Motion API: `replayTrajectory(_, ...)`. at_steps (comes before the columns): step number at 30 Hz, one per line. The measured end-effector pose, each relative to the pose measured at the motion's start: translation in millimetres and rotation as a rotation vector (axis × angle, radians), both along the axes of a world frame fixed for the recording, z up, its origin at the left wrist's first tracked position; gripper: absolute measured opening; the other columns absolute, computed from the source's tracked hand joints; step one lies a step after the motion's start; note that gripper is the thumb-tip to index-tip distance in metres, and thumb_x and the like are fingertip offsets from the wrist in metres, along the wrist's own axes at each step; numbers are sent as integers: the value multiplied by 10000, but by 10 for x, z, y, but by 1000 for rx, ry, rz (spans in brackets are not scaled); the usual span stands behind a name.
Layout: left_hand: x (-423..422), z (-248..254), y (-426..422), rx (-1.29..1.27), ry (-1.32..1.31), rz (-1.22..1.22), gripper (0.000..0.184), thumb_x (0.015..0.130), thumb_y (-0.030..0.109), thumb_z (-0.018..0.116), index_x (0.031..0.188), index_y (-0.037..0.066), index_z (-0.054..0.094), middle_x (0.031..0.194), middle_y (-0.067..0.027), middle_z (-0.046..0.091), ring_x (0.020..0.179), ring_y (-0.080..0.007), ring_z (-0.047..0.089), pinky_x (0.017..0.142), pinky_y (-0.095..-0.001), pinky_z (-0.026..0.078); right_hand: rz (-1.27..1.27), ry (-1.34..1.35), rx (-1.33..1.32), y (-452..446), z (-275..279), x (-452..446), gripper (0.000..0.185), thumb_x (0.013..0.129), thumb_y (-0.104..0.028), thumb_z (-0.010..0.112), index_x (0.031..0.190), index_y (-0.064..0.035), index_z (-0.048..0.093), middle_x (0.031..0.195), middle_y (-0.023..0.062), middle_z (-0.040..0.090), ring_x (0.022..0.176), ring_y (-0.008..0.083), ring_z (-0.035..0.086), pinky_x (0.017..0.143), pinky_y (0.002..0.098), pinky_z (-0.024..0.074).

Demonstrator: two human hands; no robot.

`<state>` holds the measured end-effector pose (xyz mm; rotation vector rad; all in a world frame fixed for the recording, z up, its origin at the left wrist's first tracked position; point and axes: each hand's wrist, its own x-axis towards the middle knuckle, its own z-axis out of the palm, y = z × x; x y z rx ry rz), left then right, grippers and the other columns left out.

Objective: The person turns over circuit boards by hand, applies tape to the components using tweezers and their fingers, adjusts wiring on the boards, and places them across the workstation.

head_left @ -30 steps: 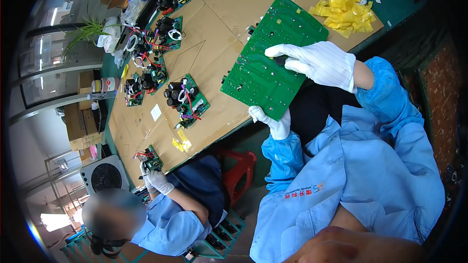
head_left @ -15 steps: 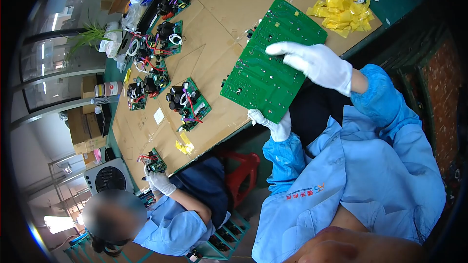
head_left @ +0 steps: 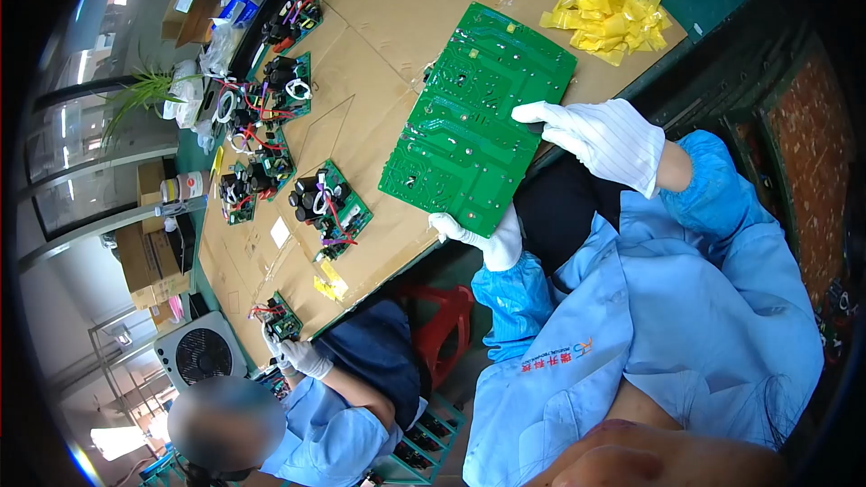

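A large green circuit board (head_left: 456, 149) is held up at a tilt, its solder side facing me. My left hand (head_left: 492, 239), in a white glove, is closed on its lower corner, with the thumb at the edge and the other fingers hidden behind. My right hand (head_left: 595, 137), also gloved, is at the board's right side with its fingers drawn together. A small dark thing (head_left: 534, 127) shows under those fingertips; I cannot make out what it is. Component parts on the board's far side are mostly hidden.
Cardboard (head_left: 361, 81) covers the table. Crumpled yellow tape (head_left: 609, 13) lies at the upper right. Several boards with components, including one board (head_left: 329, 207), lie to the left. A co-worker's gloved hands (head_left: 302, 356) hold a smaller board (head_left: 281, 316). A red stool (head_left: 442, 329) stands below the table edge.
The board has turned and tilted slightly in my left hand. My right hand has moved from the board's middle toward its right edge. The whole view has shifted a little.
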<state>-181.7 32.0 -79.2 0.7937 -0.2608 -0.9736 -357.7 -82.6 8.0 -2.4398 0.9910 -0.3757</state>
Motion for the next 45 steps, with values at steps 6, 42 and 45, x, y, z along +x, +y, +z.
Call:
replayTrajectory(6, 2, -71, -50, 39, -42, 53, 884, 880, 807, 361, 1404, 103, 468, 1296, -125, 577, 1114, -327, 584, 864, -505, 489, -34, 140, 87, 71, 128, 37, 404, 1007, -256, 471, 1410, -259, 441, 911, 106, 719, 757, 337, 687, 564, 438, 526)
replayTrajectory(42, -14, 102, -27, -6, -86, -21, 802, 866, 777, 488, 1440, 222, 424, 1470, 3, 410, 1342, -217, 403, 1131, -474, 320, 19, -124, 72, -89, 19, 7, 320, 994, -232, 503, 1311, -221, 542, 1098, 83, 699, 800, 348, 677, 649, 415, 545)
replayTrajectory(45, -6, 109, -32, -21, -91, -38, 818, 867, 785, 472, 1453, 215, 415, 1473, -1, 408, 1338, -225, 409, 1129, -475, 323, 6, -70, 85, -63, -3, 7, 332, 997, -239, 490, 1327, -229, 518, 1087, 75, 701, 745, 351, 669, 607, 430, 535)
